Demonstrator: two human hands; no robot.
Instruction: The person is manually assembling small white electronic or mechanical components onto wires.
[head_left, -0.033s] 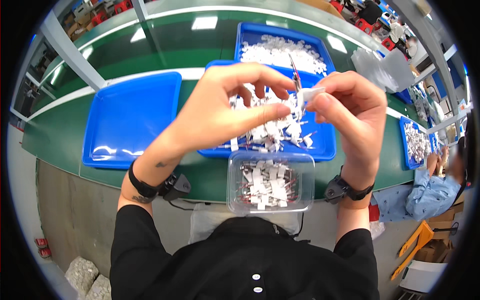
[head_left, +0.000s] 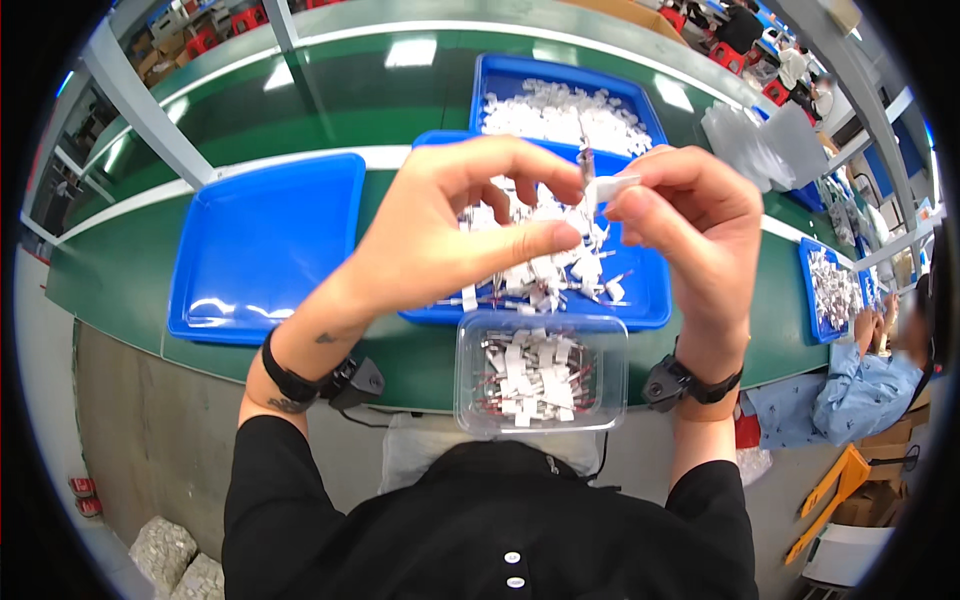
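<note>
Above the blue tray (head_left: 640, 300) | both hands pinch a small white tag (head_left: 612, 187) on a thin wire (head_left: 586, 160)

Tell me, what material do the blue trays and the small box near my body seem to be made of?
The empty blue tray looks like glossy moulded plastic: it reflects the ceiling lights. The clear box seems to be thin transparent plastic, since the small white pieces inside show through its walls.

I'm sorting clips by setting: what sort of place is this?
Probably a factory assembly line: a long green workbench, blue trays of small white parts, and another seated person at the same bench.
</note>
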